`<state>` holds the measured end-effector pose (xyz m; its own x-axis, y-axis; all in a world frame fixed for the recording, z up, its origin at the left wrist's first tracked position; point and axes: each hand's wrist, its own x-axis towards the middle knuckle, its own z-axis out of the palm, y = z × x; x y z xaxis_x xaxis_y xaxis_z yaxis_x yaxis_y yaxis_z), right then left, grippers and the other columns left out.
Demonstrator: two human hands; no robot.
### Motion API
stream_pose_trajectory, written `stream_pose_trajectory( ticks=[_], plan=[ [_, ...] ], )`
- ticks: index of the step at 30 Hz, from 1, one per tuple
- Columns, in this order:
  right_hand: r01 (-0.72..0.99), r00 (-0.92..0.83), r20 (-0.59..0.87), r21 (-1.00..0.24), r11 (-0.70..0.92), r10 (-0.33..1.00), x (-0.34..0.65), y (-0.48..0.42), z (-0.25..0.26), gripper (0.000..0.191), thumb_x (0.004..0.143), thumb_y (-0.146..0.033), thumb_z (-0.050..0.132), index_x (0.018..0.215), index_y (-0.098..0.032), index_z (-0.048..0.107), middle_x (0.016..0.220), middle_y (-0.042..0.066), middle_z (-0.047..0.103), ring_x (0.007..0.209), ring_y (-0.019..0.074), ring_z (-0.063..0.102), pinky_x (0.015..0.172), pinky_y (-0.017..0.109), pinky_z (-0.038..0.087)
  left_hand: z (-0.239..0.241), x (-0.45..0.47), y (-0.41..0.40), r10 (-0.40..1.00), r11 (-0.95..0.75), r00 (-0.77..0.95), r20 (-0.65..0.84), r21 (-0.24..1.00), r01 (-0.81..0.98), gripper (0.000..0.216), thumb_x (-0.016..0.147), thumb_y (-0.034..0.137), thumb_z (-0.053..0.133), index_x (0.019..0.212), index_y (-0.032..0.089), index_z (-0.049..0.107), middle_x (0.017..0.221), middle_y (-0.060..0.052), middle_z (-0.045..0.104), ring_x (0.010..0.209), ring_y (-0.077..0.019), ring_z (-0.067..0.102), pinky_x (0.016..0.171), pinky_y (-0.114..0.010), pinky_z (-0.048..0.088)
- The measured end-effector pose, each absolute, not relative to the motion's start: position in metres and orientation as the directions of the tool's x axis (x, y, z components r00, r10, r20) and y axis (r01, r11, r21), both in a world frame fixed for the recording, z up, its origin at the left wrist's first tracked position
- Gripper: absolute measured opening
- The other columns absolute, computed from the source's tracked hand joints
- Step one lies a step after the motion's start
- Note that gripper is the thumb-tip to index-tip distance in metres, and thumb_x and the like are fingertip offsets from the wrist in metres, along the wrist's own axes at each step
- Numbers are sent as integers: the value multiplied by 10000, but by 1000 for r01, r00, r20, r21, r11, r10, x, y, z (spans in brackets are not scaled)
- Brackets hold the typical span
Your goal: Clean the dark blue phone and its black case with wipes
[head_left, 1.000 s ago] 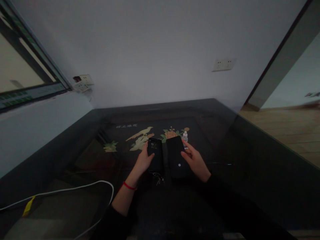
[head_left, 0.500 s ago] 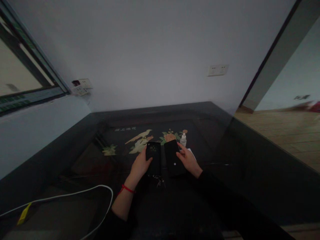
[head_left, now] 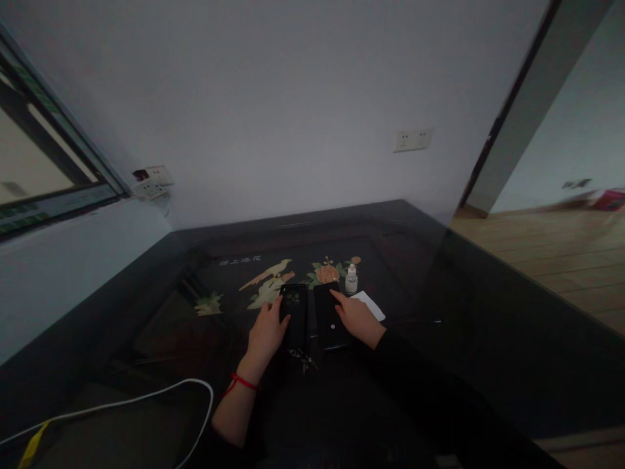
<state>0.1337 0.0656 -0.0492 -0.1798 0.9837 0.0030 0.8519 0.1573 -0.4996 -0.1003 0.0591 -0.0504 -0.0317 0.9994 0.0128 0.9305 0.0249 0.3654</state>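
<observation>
A black phone [head_left: 294, 319] with a beaded charm strap [head_left: 305, 361] at its lower end is under my left hand [head_left: 266, 329]. The fingers are along its left edge and the thumb is on its face. Just right of it, a gap away, lies a flat black phone-like slab [head_left: 328, 329] with a small pale dot. My right hand [head_left: 359, 317] rests over its right side, index finger stretched onto the upper part. The other right fingers are mostly hidden. Beside that hand are a small clear dropper bottle [head_left: 351, 281] and a white card or paper [head_left: 370, 305].
The glossy dark table [head_left: 439, 371] bears a printed bird and flowers [head_left: 328, 270]. A white cable [head_left: 146, 393] with a yellow tag [head_left: 34, 446] curves across the near left. Wall sockets [head_left: 413, 139] are behind the table, and a window [head_left: 43, 143] is at left.
The black slab at right, tilted up before, now lies flatter. My right fingers have slid from its edge onto its upper face. The view has shifted slightly, showing more of the bottle and card.
</observation>
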Motion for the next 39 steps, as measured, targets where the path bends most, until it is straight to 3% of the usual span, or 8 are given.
stream_pose_trajectory(
  ticks=[7, 14, 20, 23, 27, 29, 33, 39],
  plan=[
    [933, -193, -68, -322, 162, 979, 124, 59, -40, 496, 972, -195, 364, 1468, -173, 363, 1011, 178, 708, 929, 270, 692, 757, 330, 493, -55, -107, 64, 1000, -5, -1, 18, 336, 942, 480, 899, 323, 498, 1361, 192, 492, 1206, -126, 551, 1069, -242, 594, 927, -340, 460],
    [946, -201, -74, -272, 174, 977, 124, 56, -36, 487, 983, -186, 325, 1469, -155, 348, 1029, 189, 700, 944, 261, 692, 768, 342, 505, -56, -109, 68, 996, -40, 9, 93, 334, 942, 466, 845, 285, 588, 1292, 156, 567, 1145, -136, 589, 1049, -231, 603, 964, -352, 454],
    [943, -179, -22, -291, 165, 984, 125, 51, -31, 454, 963, -215, 407, 1414, -192, 445, 991, 165, 718, 920, 261, 699, 740, 337, 496, -33, -84, 69, 964, -156, 59, 258, 372, 915, 403, 867, 255, 535, 1252, 151, 587, 1231, -165, 580, 1141, -279, 555, 989, -455, 432],
    [932, -144, 45, -329, 150, 989, 140, 51, -12, 369, 925, -280, 504, 1285, -238, 576, 999, 132, 724, 909, 258, 698, 731, 324, 478, -20, -56, 75, 937, -291, 169, 305, 418, 861, 342, 883, 236, 512, 1212, 214, 602, 1197, -80, 635, 1104, -192, 585, 986, -353, 443],
    [913, -28, 182, -395, 99, 983, 179, 71, 28, 320, 981, -351, 377, 1137, -247, 636, 1043, 93, 710, 939, 227, 675, 735, 297, 453, -15, -8, 91, 915, -371, 231, 330, 467, 803, 314, 879, 224, 526, 1180, 222, 612, 1136, -49, 681, 1040, -152, 619, 937, -293, 457],
    [902, 12, 224, -423, 86, 975, 195, 84, 42, 300, 979, -343, 385, 1104, -239, 638, 1014, 69, 713, 936, 198, 666, 733, 269, 444, -16, 15, 98, 915, -373, 231, 330, 479, 795, 296, 876, 257, 546, 1161, 226, 618, 1136, -43, 685, 1023, -153, 626, 904, -288, 461],
    [886, 13, 235, -453, 97, 972, 199, 102, 45, 195, 912, -321, 540, 1024, -223, 665, 915, 39, 726, 849, 149, 672, 690, 218, 432, -20, 47, 107, 926, -329, 185, 329, 463, 823, 317, 804, 325, 651, 1090, 187, 642, 1134, -98, 676, 1090, -253, 595, 915, -394, 429],
    [900, 13, 197, -429, 74, 980, 178, 115, 20, 212, 800, -375, 692, 847, -168, 700, 841, 104, 722, 822, 222, 686, 686, 271, 444, -25, 55, 114, 936, -303, 175, 306, 443, 844, 235, 781, 358, 684, 943, 188, 670, 1057, -105, 678, 1075, -257, 593, 909, -387, 406]
  ],
)
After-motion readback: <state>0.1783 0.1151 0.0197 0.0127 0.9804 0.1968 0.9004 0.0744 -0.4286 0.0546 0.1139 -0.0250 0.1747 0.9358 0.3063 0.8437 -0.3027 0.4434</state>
